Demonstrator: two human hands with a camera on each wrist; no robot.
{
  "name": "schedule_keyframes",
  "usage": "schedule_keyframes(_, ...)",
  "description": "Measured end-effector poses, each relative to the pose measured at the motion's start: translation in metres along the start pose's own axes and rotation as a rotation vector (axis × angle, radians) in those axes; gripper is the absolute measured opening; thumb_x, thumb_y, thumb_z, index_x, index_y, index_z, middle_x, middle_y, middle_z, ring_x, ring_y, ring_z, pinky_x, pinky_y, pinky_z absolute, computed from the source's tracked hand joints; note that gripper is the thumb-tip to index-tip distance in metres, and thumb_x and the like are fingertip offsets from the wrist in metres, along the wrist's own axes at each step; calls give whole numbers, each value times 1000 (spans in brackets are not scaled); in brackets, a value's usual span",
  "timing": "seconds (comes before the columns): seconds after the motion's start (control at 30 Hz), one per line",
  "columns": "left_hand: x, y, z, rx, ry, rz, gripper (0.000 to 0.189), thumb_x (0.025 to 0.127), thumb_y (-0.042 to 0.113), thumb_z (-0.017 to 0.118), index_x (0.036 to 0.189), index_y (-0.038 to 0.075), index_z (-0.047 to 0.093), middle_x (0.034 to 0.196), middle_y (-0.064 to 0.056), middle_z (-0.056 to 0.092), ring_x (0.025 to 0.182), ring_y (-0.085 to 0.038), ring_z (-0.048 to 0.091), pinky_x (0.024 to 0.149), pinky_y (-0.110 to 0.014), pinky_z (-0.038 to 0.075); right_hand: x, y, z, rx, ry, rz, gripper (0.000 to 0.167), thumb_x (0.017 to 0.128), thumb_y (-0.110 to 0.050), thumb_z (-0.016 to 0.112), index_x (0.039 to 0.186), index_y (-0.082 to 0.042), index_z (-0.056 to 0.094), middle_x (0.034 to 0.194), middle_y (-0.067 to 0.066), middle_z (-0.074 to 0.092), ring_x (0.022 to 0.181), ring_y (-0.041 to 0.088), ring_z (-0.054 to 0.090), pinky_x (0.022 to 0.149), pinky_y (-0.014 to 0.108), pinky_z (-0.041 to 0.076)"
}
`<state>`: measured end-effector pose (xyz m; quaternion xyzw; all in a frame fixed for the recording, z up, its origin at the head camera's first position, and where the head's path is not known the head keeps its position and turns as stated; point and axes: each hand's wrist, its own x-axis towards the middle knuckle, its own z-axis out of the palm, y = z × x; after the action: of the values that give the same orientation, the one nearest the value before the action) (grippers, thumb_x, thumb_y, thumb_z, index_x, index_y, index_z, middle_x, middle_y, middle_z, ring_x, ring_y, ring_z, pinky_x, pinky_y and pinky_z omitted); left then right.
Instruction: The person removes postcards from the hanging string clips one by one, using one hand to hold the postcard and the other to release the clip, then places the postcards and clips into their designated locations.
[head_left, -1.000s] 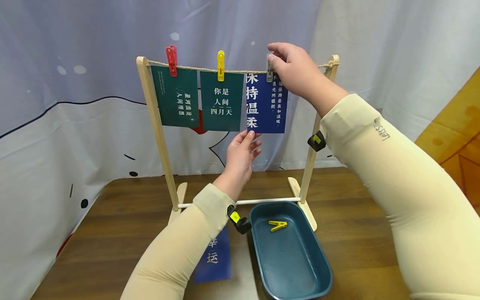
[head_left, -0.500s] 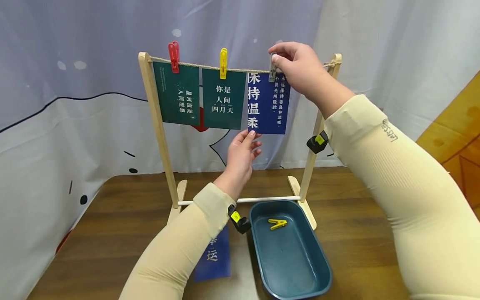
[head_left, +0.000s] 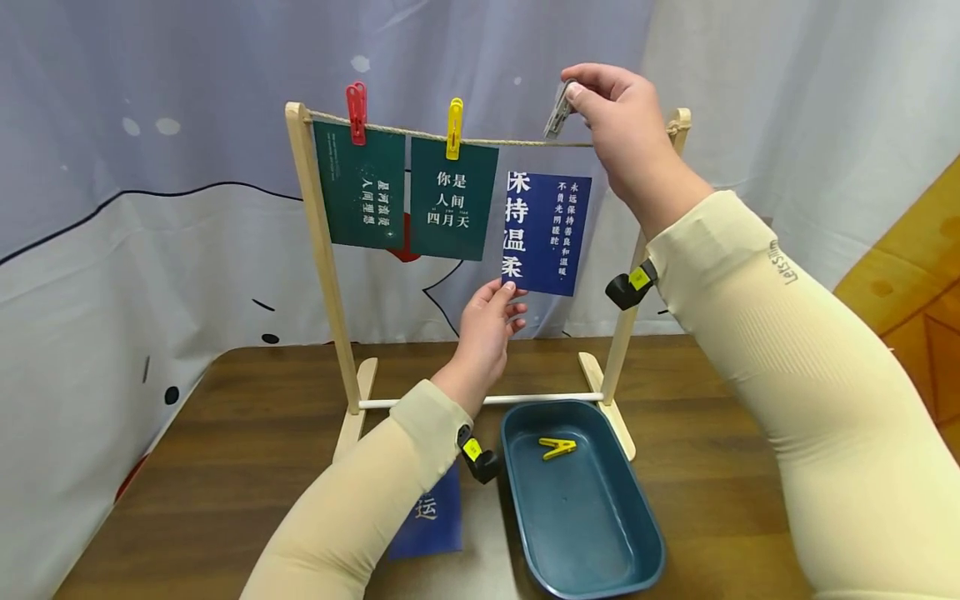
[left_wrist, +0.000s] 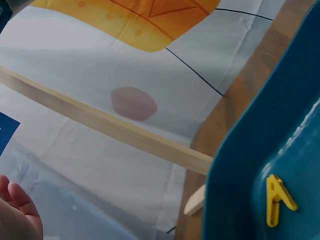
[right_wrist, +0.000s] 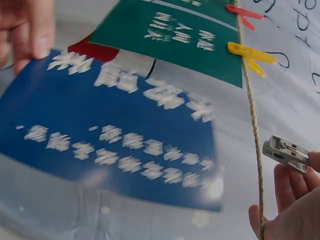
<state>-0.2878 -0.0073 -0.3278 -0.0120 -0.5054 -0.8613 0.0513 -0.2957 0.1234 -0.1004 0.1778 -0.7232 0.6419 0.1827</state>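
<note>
My left hand (head_left: 486, 333) pinches a blue card (head_left: 547, 233) with white characters by its lower left corner. The card is apart from the twine (head_left: 525, 142), its top edge a little below it. Above the twine, my right hand (head_left: 626, 117) pinches a grey clothespin (head_left: 558, 110), tilted and off the line. In the right wrist view the clothespin (right_wrist: 286, 152) is beside the twine with nothing in its jaws. Two green cards (head_left: 362, 187) hang on the left, one under a red clothespin (head_left: 357, 114), the other under a yellow clothespin (head_left: 454, 129).
A wooden rack (head_left: 322, 258) carries the twine. On the table (head_left: 247, 467) in front stands a dark teal bin (head_left: 512, 500) with a yellow clothespin (head_left: 557, 448) inside. Another blue card (head_left: 427, 521) lies partly under my left forearm. A patterned curtain (head_left: 187, 275) hangs behind.
The grey clothespin has come off the twine and the blue card, moving up and right in my right hand. The blue card has dropped below the line, still in my left hand.
</note>
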Motion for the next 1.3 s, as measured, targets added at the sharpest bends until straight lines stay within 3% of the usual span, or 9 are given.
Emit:
schedule_keyframes(0.13,-4,-8,-4,10,0,-21,21,103,21,55,117,7,63,116,-19,65,82,-18,58,71,-29,49,2,1,-2,141,31,-1,21,101,-7,56,117,-6,69,101,0,64,95,10,56,85,21,37)
schedule_keyframes(0.2,-6,-12,-7,26,6,-20,20,103,21,55,115,7,63,111,-17,66,80,-18,58,69,-27,49,1,2,-3,159,34,-9,22,101,-7,56,119,-6,68,103,1,64,97,10,56,87,20,38)
schedule_keyframes(0.33,-8,-17,-14,34,15,18,14,101,17,56,107,6,62,100,-15,67,72,-17,56,64,-25,48,-3,5,-2,43,37,-89,29,101,-9,56,129,-6,63,112,1,62,104,10,54,90,17,40)
schedule_keyframes(0.53,-14,-23,-31,36,37,68,8,97,8,58,89,7,59,82,-5,64,60,-12,52,56,-23,44,-22,13,5,-178,44,-255,38,100,-12,57,137,-7,57,113,0,57,109,12,55,94,20,42)
schedule_keyframes(0.7,-29,-23,-54,134,38,53,10,95,8,60,85,5,59,72,-3,62,58,-11,51,54,-23,44,-50,24,7,-239,27,-364,39,98,-9,59,136,-6,58,115,6,56,110,16,58,100,25,43)
schedule_keyframes(0.9,-51,-20,-84,245,51,7,12,96,10,61,85,4,58,72,-2,63,60,-11,51,56,-23,45,-89,44,7,-290,-70,-466,38,97,-5,61,134,-2,59,115,14,59,106,19,59,99,32,46)
schedule_keyframes(1.17,-86,-17,-126,364,84,-31,16,94,7,61,80,5,54,82,-7,70,60,-11,50,55,-23,44,-137,90,0,-471,-245,-420,39,95,-6,65,133,-3,59,117,10,62,103,23,57,91,38,45)
schedule_keyframes(1.3,-105,-18,-147,448,101,-81,14,94,7,61,82,3,54,85,-9,70,61,-12,52,54,-24,45,-162,117,-2,-582,-384,-301,39,96,-12,67,133,-6,60,111,4,62,98,18,56,86,38,47)
